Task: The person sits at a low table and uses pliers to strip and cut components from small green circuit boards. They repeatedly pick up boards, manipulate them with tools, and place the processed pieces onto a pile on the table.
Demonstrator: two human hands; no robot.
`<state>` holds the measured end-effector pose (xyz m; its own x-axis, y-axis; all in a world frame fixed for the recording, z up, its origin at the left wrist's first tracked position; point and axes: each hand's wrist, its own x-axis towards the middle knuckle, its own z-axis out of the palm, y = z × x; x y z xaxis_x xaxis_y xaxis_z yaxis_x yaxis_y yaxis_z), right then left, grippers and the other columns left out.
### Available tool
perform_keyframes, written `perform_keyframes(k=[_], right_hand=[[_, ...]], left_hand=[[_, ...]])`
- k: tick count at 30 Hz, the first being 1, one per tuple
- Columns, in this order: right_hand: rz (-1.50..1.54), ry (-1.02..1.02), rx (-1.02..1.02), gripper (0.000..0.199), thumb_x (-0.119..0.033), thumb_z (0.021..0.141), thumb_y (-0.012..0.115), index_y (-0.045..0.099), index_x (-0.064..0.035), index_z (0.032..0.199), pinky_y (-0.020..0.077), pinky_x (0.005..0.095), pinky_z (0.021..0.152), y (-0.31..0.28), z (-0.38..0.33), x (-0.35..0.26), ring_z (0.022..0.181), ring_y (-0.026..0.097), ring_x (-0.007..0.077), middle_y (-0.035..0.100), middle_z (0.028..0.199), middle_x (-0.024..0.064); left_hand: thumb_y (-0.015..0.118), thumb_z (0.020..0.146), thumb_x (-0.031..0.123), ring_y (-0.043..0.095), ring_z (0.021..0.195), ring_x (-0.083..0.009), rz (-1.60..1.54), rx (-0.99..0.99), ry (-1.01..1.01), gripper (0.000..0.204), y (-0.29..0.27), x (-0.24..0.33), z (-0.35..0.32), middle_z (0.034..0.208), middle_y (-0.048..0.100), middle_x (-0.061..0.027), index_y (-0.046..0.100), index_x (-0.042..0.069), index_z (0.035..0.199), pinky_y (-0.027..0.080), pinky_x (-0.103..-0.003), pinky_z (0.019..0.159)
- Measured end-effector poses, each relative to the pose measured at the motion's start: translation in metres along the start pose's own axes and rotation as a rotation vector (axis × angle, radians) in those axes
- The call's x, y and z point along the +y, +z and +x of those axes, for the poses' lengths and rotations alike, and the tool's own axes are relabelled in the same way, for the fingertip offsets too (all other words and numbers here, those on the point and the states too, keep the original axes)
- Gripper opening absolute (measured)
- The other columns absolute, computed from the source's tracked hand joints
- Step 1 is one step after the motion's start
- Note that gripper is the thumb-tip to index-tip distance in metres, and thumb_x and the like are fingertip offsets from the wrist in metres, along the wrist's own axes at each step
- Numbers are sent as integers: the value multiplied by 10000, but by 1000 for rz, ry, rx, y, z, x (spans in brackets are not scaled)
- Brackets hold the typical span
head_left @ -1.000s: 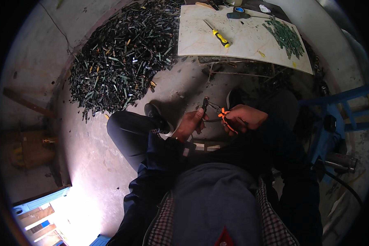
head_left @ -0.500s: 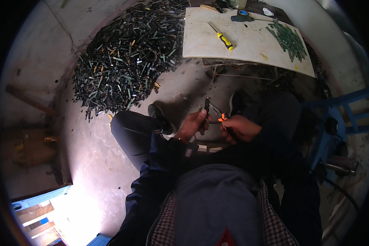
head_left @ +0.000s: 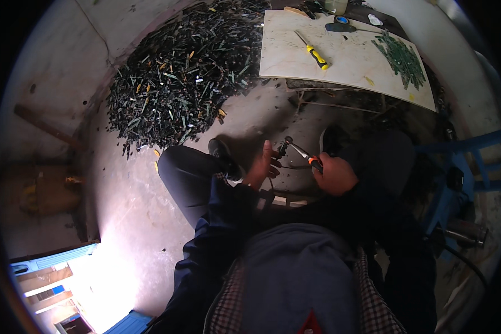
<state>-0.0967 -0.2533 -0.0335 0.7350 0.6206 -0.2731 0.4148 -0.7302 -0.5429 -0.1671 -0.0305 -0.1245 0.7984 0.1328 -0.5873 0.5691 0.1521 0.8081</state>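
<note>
In my right hand [head_left: 335, 175] are pliers [head_left: 301, 151] with orange-and-black handles, the fingers wrapped round them. Their metal jaws point up and left, towards a small dark strip-like piece [head_left: 282, 149]. Whether the jaws grip that piece or merely touch it, I cannot make out. Just left of it is my left hand [head_left: 261, 166], open, with the thumb raised and the fingers apart beside the piece. Both hands are low between my knees, above the shaded floor.
A large heap of dark strips [head_left: 178, 83] covers the floor ahead and left. On a pale board [head_left: 345, 67] lie a yellow-and-black screwdriver [head_left: 317, 57], a blue-centred tape roll [head_left: 341, 20] and green strips [head_left: 402, 61]. A blue frame [head_left: 462, 161] stands at right, near a metal cylinder [head_left: 466, 229].
My left thumb has lifted and its fingers have spread from the dark piece. The pliers' handles have come together in my right hand. The whole view has shifted slightly.
</note>
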Motion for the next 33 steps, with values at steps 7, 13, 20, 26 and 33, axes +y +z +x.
perform_keyframes(k=[7, 13, 20, 26, 33], right_hand=[[-126, -107, 89, 264, -210, 803, 630, 560, -30, 983, 499, 451, 638, 7, 1, -1, 710, 632, 339, 630, 778, 158], [220, -373, -92, 237, -199, 845, 579, 558, -56, 1034, 497, 409, 613, 66, 34, 77, 686, 617, 267, 618, 797, 92], [350, -198, -317, 265, -293, 892, 506, 562, -65, 1015, 491, 378, 586, 67, 38, 58, 681, 604, 238, 610, 813, 85], [696, 17, -601, 333, -374, 933, 444, 566, -72, 999, 486, 351, 563, 70, 31, 55, 676, 592, 214, 603, 826, 78], [1066, 123, -898, 373, -414, 963, 412, 561, -73, 966, 488, 329, 626, 58, 16, 16, 777, 589, 187, 597, 893, 75]], left_hand=[[277, 846, 779, 584, 625, -174, 29, 96, -39, 885, -5, -14, 9, 800, 602, -119, 588, -29, 1031, 481, -294, 571], [327, 866, 740, 611, 702, -188, -228, -144, 2, 810, -1, 18, -17, 839, 629, -109, 601, 1, 1052, 507, -313, 659], [420, 928, 593, 609, 782, -187, -338, -222, 30, 578, 0, 5, -3, 903, 635, -63, 596, 55, 1050, 504, -324, 727], [406, 969, 510, 602, 845, -200, -559, -329, 48, 502, 5, -3, 17, 919, 624, -81, 586, 45, 1021, 493, -358, 772], [494, 967, 196, 574, 796, -176, -486, -399, 472, 225, 4, -7, 14, 920, 597, -65, 547, 14, 1088, 471, -309, 751]])
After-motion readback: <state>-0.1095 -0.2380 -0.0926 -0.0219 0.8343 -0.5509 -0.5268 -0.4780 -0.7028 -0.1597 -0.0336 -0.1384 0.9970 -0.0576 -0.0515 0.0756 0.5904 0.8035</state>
